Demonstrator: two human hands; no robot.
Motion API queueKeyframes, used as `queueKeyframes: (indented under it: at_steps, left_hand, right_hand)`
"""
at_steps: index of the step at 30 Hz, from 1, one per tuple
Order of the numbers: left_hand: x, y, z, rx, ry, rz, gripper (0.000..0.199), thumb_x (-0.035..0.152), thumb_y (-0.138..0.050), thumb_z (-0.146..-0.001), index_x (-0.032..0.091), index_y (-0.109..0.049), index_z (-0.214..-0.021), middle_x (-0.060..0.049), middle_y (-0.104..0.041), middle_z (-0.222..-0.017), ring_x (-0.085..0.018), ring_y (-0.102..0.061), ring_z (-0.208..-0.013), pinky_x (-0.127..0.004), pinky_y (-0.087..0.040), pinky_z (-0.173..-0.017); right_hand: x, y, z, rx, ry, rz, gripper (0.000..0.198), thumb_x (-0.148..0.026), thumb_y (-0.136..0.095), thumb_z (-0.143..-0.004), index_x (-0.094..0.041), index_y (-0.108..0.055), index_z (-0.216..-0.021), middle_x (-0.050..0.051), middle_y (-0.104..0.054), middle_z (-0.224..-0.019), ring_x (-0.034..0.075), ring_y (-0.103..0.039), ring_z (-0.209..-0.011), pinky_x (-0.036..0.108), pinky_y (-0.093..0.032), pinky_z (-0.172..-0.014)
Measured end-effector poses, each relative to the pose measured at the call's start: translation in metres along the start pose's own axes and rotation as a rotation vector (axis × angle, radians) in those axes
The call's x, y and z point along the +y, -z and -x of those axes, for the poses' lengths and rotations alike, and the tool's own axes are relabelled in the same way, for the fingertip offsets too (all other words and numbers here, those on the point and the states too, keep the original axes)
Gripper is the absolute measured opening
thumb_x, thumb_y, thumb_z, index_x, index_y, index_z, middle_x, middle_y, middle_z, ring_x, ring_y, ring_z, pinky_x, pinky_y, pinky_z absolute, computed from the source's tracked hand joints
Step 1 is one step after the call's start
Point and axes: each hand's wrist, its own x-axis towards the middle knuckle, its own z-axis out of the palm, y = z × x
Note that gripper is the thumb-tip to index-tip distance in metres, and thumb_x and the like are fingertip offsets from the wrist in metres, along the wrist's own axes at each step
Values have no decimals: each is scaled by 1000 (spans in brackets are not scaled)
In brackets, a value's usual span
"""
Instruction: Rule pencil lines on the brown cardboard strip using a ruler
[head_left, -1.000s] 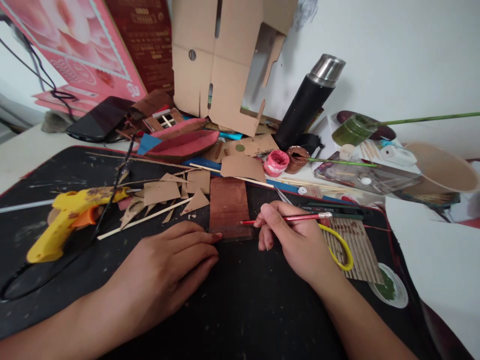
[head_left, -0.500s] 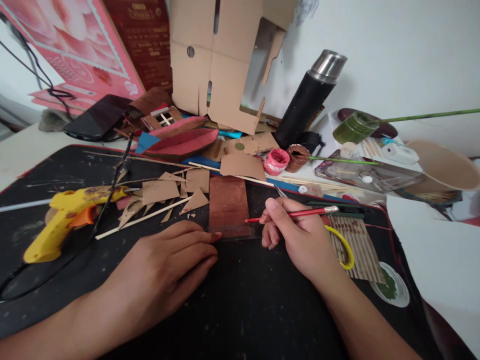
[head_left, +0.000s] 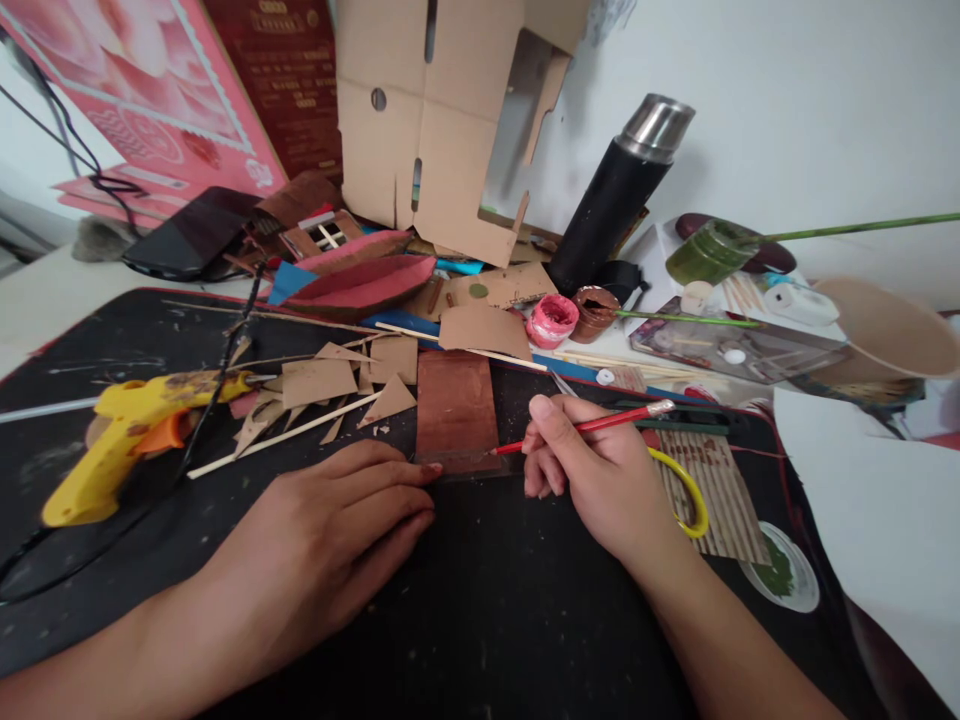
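A brown-painted piece of cardboard (head_left: 456, 405) lies on the black mat in front of me. Across its lower end lies a clear strip (head_left: 469, 466) that looks like a ruler. My left hand (head_left: 330, 540) rests flat with fingers stretched out, its fingertips on the strip's left end. In my right hand (head_left: 592, 465) is a red pencil (head_left: 619, 418), pinched between thumb and fingers. The pencil's point is at the cardboard's right edge, just above the strip. Yellow-handled scissors (head_left: 697, 490) lie partly hidden beside my right hand, near corrugated cardboard (head_left: 720, 490).
A yellow glue gun (head_left: 124, 435) and cardboard scraps (head_left: 322, 380) lie at left. Farther back are paint jars (head_left: 553, 320), a black thermos (head_left: 611, 205) and a large cardboard sheet (head_left: 457, 110). A lid with green paint (head_left: 787, 570) sits at right.
The pencil's tip has shifted slightly down toward the clear strip, and its eraser end has risen a little. My left hand stays in place.
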Motion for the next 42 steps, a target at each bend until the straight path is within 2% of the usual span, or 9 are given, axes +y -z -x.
queueKeyframes:
  at_steps: [9, 17, 23, 42]
  left_hand:
    - [0, 3, -4, 25, -6, 2, 17, 15, -60, -109, 18, -77, -109, -6, -85, -111, -21, -80, -104, -31, -67, -90]
    - [-2, 5, -3, -16, 28, 8, 17, 20, -62, -110, 22, -78, -113, -3, -86, -110, -20, -81, -102, -33, -68, -95]
    - [-2, 7, -4, -18, 40, 8, 15, 24, -62, -110, 24, -77, -113, -1, -86, -110, -20, -81, -101, -31, -69, -91]
    - [-3, 7, -7, -13, 52, 36, 15, 22, -61, -111, 25, -76, -111, -1, -85, -107, -19, -81, -99, -32, -68, -91]
  right_hand:
    - [-2, 1, -1, 25, 6, -11, 48, -61, -69, -104, -24, -65, -75, -8, -50, -47, 14, -65, -45, 27, -48, -49]
    - [-1, 0, -1, 43, 13, -37, 48, -62, -71, -103, -23, -67, -76, -7, -51, -47, 14, -63, -45, 26, -45, -48]
    - [-1, 0, -1, 32, 16, -25, 50, -65, -71, -103, -23, -67, -76, -7, -52, -47, 14, -62, -45, 27, -47, -48]
    - [-1, 2, -3, 23, 26, -39, 48, -62, -70, -105, -23, -67, -77, -8, -53, -48, 13, -64, -46, 27, -49, -51]
